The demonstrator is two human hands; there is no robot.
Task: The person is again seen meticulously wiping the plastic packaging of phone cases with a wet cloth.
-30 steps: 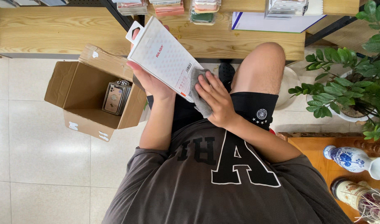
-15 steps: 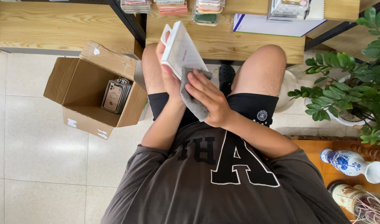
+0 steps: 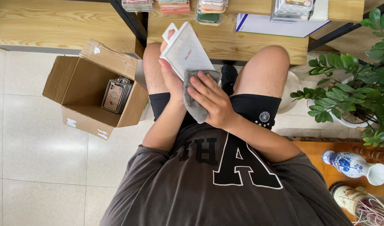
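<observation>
Left hand (image 3: 171, 77) gripped white flat box (image 3: 187, 52) upright above lap, right hand (image 3: 210, 100) pressed grey cloth (image 3: 196, 100) against its lower edge, wiping apparently mid-way; cardboard carton (image 3: 81, 86) alongside held packaged phone cases (image 3: 115, 95).

Probably shop: stacked phone cases (image 3: 173, 6)

Big pale floor tiles (image 3: 37, 146) are shining softly at nine o'clock. A light wooden table (image 3: 53, 23) on black legs is stretching across twelve o'clock. A leafy green plant (image 3: 359, 83) is growing at three o'clock, and a brown wooden cabinet (image 3: 315, 152) is sitting at four o'clock.
</observation>
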